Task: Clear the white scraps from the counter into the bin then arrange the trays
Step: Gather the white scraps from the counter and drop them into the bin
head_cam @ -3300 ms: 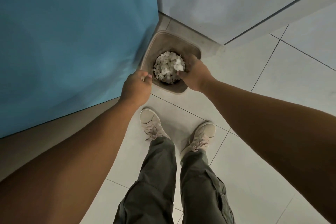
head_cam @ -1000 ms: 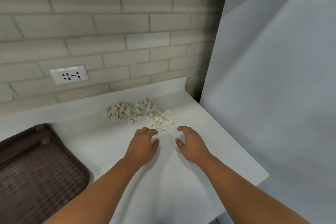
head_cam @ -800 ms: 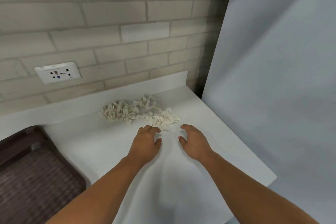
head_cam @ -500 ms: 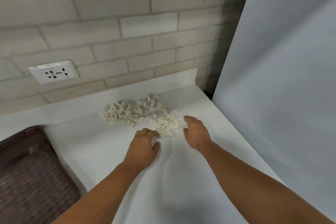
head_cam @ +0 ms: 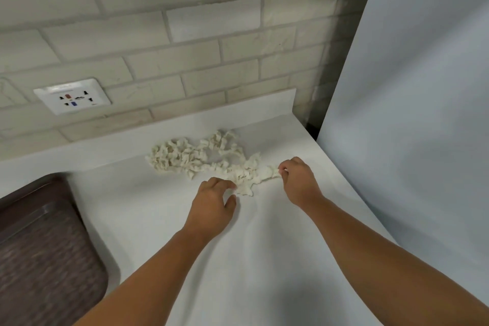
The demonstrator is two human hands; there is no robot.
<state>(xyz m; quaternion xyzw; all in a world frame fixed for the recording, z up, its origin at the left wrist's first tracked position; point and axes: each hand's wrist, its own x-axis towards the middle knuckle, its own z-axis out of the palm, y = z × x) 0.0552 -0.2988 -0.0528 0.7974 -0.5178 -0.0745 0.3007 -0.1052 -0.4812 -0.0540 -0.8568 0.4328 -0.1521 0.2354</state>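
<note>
While the right hand (head_cam: 299, 182) pinches the right-hand tip of the heap, its fingertips (head_cam: 281, 168) curled shut on a few pieces, the left hand (head_cam: 214, 206) lies loose and spread just short of the near edge of the same heap, holding nothing, one fingertip touching a scrap. The pile of small crumpled white paper scraps (head_cam: 206, 160) stretches in a ragged band across the back of the smooth white worktop (head_cam: 251, 259), close to its rear upstand and towards its right-hand corner.

I'd judge the risk to be in the gathering. The scraps are light and loose, so a quick sweep could scatter them; those by the right hand sit not far from the worktop's right edge, beside the pale grey panel (head_cam: 410, 114), and could drop down that gap. A two-handed scoop may also leak pieces on the way to the bin, which is out of sight now. The left part of the heap lies beyond both hands' present reach and may be left behind.

A second ago both hands hovered open, short of the scraps; now the right has gone in and closed on the end of the band, and the left has crept up to touch it. Seconds earlier both hands were down at the bin. The dark brown textured plastic tray (head_cam: 45, 251) sits at the worktop's left edge, untouched, as before.
</note>
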